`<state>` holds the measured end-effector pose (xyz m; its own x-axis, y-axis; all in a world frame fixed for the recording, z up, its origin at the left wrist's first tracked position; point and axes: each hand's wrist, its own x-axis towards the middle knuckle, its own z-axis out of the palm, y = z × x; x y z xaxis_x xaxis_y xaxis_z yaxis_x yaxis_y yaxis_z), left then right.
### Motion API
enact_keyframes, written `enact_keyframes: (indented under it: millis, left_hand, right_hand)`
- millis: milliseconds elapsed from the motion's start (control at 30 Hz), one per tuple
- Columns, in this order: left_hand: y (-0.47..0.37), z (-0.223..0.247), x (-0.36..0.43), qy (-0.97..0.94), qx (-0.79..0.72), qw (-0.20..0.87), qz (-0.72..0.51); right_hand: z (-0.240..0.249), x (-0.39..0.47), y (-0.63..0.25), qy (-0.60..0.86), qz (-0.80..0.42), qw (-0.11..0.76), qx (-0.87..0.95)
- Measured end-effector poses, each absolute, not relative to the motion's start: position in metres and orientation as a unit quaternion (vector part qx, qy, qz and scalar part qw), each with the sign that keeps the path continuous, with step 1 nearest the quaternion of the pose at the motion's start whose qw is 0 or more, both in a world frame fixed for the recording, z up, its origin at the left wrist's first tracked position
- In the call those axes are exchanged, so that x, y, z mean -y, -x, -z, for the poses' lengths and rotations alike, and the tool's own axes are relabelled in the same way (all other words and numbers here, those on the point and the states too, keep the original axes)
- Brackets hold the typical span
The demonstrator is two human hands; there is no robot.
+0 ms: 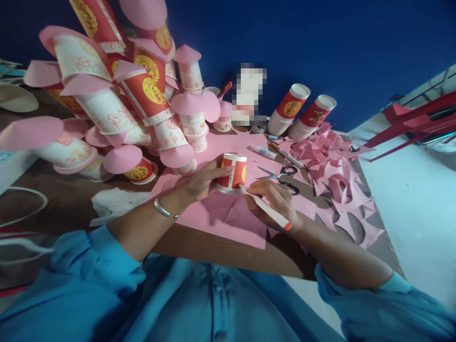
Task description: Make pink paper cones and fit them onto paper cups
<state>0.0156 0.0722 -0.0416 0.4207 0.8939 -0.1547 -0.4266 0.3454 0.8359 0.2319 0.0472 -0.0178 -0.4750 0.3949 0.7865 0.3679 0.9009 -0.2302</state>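
Observation:
A red and white paper cup (231,176) with gold patches is gripped from its left side by my left hand (208,178). My right hand (272,197) holds a white marker (269,212) with a red end, its tip against or very near the cup's lower right side. Beneath both hands lies pink paper (210,213). Black-handled scissors (281,175) rest with blades parted just beyond my right hand. Farther back are a glue tube (261,152) and a brown pen-like stick (285,152).
Paper cups with pink cone tops (107,109) are piled high on the left. Two stacks of cups (290,109) lean at the back. Pink paper scraps (331,161) cover the table's right side. A white crumpled bag (119,204) lies at left, and a red stool (413,118) stands beyond the table.

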Motion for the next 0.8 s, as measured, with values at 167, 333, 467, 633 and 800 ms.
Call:
enact_keyframes:
  millis: [167, 333, 467, 633, 800]
  left_hand:
    - [-0.0148, 0.0420, -0.0728, -0.375, -0.313, 0.758, -0.433]
    - [-0.0142, 0.0434, -0.0736, -0.376, -0.313, 0.758, -0.432]
    - [-0.0140, 0.0452, -0.0738, -0.370, -0.313, 0.758, -0.436]
    - [-0.0153, 0.0446, -0.0735, -0.363, -0.314, 0.759, -0.440]
    - [-0.0163, 0.0436, -0.0733, -0.360, -0.316, 0.754, -0.450]
  right_hand:
    - [0.0176, -0.0481, -0.2331, 0.223, -0.009, 0.457, 0.861]
    - [0.0181, -0.0476, -0.2324, 0.232, 0.004, 0.457, 0.859]
    - [0.0175, -0.0470, -0.2318, 0.229, 0.002, 0.458, 0.859]
    - [0.0176, -0.0459, -0.2321, 0.233, 0.000, 0.453, 0.860]
    - [0.0196, -0.0452, -0.2317, 0.233, 0.000, 0.457, 0.859]
